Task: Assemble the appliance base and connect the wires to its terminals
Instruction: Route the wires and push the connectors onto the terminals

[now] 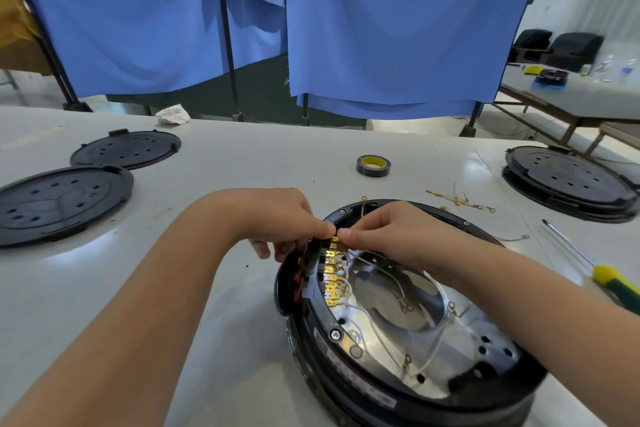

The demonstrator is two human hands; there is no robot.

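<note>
Base [398,340], open, on table [242,166]; brass terminals [333,279] in a row at its left rim, white wires [374,308] inside. Around: two covers [62,201], tape [373,165], screwdriver [595,263], second base [571,180]. Left hand [287,218] and right hand [384,232] both pinch at the top terminal, fingertips touching.

black appliance base [346,388], gold terminals [333,279], blue curtains [398,21].

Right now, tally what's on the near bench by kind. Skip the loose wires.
Open appliance base being wired: 1
Closed base, far right: 1
Loose black cover plates: 2
Tape roll: 1
Screwdriver: 1
Crumpled rag: 1
Total: 7
</note>
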